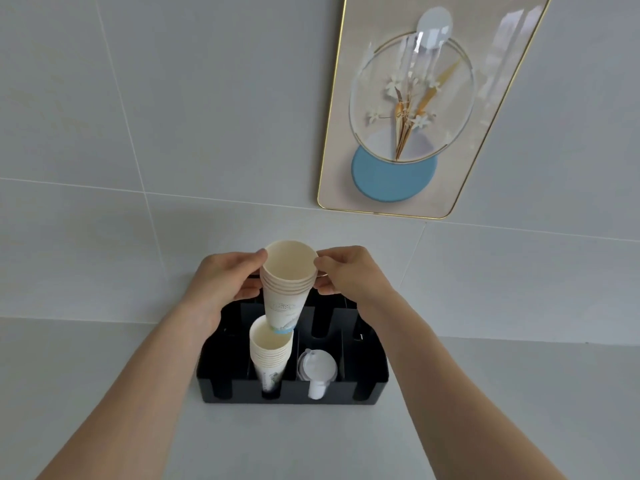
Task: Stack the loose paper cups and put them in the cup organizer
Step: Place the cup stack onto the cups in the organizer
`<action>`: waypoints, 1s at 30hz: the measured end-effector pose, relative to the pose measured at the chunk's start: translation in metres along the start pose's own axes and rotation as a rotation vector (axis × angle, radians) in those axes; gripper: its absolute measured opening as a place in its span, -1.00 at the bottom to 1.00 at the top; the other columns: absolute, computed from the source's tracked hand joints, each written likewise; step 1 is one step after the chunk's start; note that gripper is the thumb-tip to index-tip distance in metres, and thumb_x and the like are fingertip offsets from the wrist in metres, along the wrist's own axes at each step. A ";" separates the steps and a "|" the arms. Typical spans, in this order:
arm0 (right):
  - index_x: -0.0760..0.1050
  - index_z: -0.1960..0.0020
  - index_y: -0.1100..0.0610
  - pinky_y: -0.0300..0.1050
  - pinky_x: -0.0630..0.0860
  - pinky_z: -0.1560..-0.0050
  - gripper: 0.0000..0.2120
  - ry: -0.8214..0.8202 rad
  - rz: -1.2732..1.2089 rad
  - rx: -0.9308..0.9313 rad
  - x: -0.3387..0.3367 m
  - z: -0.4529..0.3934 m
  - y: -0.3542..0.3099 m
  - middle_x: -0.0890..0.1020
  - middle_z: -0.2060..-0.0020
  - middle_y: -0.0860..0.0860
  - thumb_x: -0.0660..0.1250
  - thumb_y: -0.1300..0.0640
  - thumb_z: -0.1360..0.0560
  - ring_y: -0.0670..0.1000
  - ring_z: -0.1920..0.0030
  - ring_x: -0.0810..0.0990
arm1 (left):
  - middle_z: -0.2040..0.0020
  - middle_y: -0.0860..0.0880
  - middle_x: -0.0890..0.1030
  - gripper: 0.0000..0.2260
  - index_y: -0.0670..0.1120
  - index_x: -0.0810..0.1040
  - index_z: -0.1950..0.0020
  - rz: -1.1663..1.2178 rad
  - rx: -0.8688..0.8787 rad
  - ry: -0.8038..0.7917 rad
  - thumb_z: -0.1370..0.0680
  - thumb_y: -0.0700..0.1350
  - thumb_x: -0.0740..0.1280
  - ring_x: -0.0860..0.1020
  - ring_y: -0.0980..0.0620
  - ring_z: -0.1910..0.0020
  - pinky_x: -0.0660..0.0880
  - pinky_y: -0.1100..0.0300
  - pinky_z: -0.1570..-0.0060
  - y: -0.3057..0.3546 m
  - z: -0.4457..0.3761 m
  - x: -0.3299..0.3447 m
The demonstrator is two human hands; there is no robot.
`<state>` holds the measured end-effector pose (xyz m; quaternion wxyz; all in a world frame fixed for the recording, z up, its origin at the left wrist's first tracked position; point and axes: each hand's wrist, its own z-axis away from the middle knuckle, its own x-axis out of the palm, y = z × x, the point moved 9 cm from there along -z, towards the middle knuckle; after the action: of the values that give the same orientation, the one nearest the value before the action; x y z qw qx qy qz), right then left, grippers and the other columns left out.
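Note:
A stack of several cream paper cups (pixel 284 299) hangs upright above the black cup organizer (pixel 360 386). My left hand (pixel 227 280) grips its rim from the left and my right hand (pixel 346 271) grips it from the right. The blue-printed bottom of the held stack dips into the mouth of a second cup stack (pixel 270 355), which stands in the organizer's middle-left compartment and leans slightly.
White plastic lids (pixel 317 370) fill the compartment to the right of the standing cups. The organizer sits on a pale grey counter against a tiled wall. A gold-framed flower picture (pixel 412 109) hangs on the wall at the upper right.

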<state>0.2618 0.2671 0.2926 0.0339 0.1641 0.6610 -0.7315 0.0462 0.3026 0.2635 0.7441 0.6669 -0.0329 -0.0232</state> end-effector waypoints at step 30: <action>0.63 -0.27 0.08 -0.37 0.41 0.34 -0.71 -0.008 0.343 0.171 0.079 -0.028 0.133 0.71 0.08 -0.01 0.26 0.21 -0.62 -0.14 0.36 0.53 | 0.08 0.05 0.74 -0.84 0.04 0.69 -0.11 -0.293 -0.129 0.070 -0.54 -0.06 0.42 0.71 0.06 0.14 0.63 -0.08 -0.11 -0.156 -0.041 -0.026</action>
<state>0.2280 0.2911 0.1405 0.1466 0.2740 0.5585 -0.7691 0.0249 0.3279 0.1039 0.7746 0.6159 0.0922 -0.1102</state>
